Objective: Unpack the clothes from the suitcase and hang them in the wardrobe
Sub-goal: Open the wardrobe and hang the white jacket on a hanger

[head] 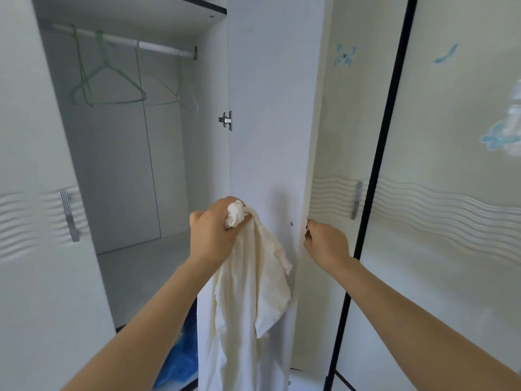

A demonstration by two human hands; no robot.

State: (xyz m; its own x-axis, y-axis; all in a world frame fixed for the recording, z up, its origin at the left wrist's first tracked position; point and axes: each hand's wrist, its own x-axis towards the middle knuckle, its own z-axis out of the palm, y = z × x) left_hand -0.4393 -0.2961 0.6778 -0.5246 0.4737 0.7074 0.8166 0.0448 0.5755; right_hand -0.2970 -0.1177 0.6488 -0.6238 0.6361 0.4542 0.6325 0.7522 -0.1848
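With my left hand [214, 232] fisted round the bunched cream shirt [253, 292] at lower centre and my right hand [327, 241] curled on the door [267, 122] edge, swinging that door could trap the dangling cloth, well apart from the hangers [110, 83] at upper left.

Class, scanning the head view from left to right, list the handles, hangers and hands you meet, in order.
Left door handle, green hangers, left hand holding the white garment, right hand gripping the open door, right door handle.

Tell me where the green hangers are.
Head view, upper left: the green hangers hang on the rail inside the open wardrobe, above the left hand.
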